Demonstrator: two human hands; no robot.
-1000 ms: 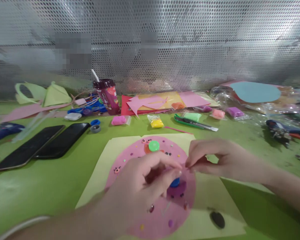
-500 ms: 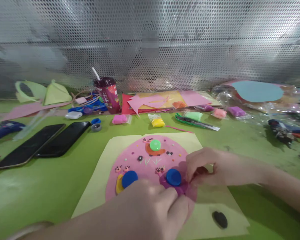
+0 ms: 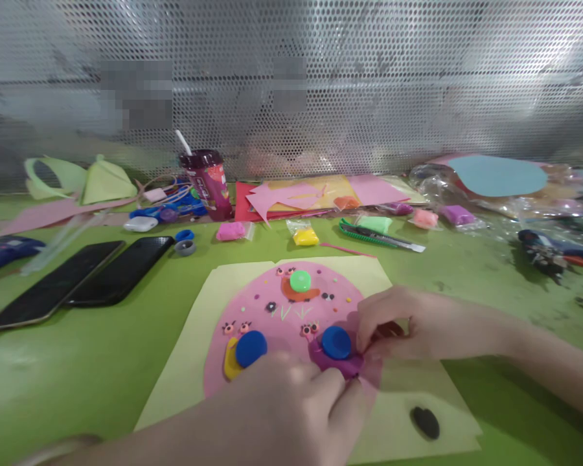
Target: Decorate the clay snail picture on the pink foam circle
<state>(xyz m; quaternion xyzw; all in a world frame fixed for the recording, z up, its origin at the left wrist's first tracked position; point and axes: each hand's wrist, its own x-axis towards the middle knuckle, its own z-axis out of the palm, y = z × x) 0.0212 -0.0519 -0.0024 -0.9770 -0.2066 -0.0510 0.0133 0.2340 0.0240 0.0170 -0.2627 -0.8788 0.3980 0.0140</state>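
A pink paper circle point(image 3: 272, 323) lies on a pale yellow sheet point(image 3: 208, 304) on the green table. On it sit three clay snails with bottle-cap shells: a green cap point(image 3: 300, 280) on orange clay, a blue cap point(image 3: 251, 348) on yellow clay, and a blue cap point(image 3: 336, 342) on purple clay point(image 3: 340, 366). My left hand point(image 3: 282, 408) is closed at the near side of the purple snail, fingertips pinching at its clay. My right hand point(image 3: 408, 320) pinches the purple clay from the right.
Two black phones point(image 3: 85, 275) lie at the left. A maroon cup with a straw point(image 3: 208, 182), clay packets point(image 3: 305, 237), a green cutter knife point(image 3: 379, 237), coloured papers point(image 3: 315, 194) and a blue glue gun point(image 3: 10, 249) lie along the back. A black blob point(image 3: 425, 422) sits on the yellow sheet.
My left hand has dropped toward me off the pink circle, uncovering the yellow snail with its blue cap. My right hand has shifted slightly down onto the purple clay.
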